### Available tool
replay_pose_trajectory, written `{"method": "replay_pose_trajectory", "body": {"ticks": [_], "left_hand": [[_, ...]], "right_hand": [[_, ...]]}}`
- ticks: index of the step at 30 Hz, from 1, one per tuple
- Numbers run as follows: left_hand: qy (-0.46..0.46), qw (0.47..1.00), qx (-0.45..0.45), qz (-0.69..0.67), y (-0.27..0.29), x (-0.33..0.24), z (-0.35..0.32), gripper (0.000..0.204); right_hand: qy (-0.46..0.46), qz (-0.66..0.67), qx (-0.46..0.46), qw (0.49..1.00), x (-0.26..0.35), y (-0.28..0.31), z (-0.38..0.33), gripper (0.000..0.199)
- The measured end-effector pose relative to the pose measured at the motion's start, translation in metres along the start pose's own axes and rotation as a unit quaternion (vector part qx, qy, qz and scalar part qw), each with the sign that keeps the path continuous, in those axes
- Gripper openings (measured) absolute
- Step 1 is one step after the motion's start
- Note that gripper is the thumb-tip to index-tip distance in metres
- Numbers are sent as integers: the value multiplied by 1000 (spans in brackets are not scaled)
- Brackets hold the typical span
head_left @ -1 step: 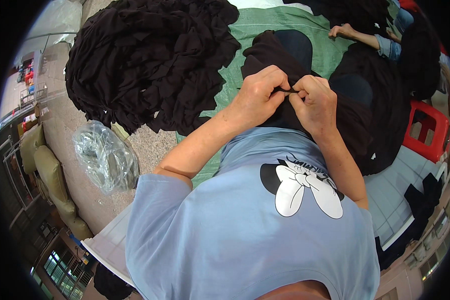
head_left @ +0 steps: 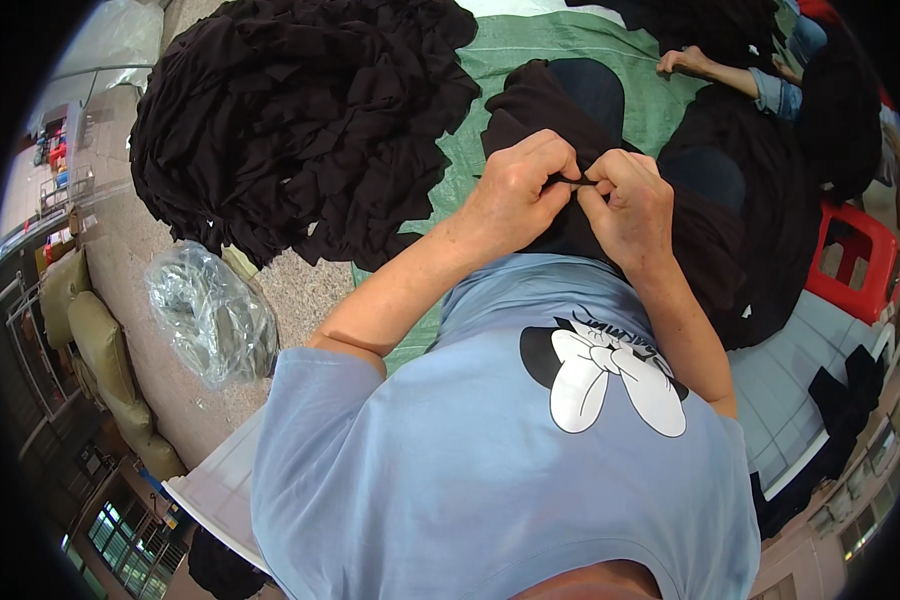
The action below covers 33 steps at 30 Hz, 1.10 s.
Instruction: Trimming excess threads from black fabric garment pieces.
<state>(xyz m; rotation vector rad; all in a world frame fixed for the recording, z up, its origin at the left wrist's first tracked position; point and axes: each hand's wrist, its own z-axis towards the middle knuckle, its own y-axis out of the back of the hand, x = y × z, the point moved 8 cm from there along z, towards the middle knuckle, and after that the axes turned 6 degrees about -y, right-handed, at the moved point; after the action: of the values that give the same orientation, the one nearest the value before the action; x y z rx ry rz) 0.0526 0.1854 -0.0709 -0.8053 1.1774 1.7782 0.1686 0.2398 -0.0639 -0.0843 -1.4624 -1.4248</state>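
Close together over my lap, both hands pinch an edge of dark cloth (head_left: 581,183), pulled into a thin line between the fingertips. My left hand (head_left: 521,190) is closed on it from one side, thumb and forefinger pressed together. From the other side my right hand (head_left: 627,203) grips the same edge, its fingers curled in. More dark fabric (head_left: 522,108) drapes across my thighs and between my knees. What exactly the fingertips press on is partly hidden. Beyond my left arm rises a large heap of black cloth pieces (head_left: 295,125).
A green sheet (head_left: 530,45) covers the floor ahead. Another person's hand (head_left: 684,62) rests at the far right beside more dark cloth. A red plastic stool (head_left: 877,262) stands on the right. A clear plastic bag (head_left: 215,318) lies on the left, with olive stuffed sacks (head_left: 105,345) farther out.
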Motion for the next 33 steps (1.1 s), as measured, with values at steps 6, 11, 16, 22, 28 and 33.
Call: {"method": "replay_pose_trajectory", "body": {"ticks": [6, 11, 16, 22, 28, 33], "left_hand": [[-192, 969, -102, 120, -1, -29, -4, 26], [-302, 933, -113, 161, 2, -35, -12, 29], [-88, 995, -30, 45, 16, -8, -3, 20], [231, 943, 13, -240, 32, 58, -14, 12], [293, 908, -54, -296, 40, 105, -18, 6], [319, 852, -97, -405, 37, 124, -23, 7]], "right_hand": [[18, -1, -43, 999, 6, 5, 1, 22], [-8, 95, -78, 992, 2, 11, 0, 25], [-43, 172, -64, 982, -11, 19, 5, 21], [-82, 170, 62, 980, -44, 3, 28, 12], [170, -1, -12, 985, -3, -7, 35, 27], [220, -17, 93, 971, 5, -45, 23, 24]]}}
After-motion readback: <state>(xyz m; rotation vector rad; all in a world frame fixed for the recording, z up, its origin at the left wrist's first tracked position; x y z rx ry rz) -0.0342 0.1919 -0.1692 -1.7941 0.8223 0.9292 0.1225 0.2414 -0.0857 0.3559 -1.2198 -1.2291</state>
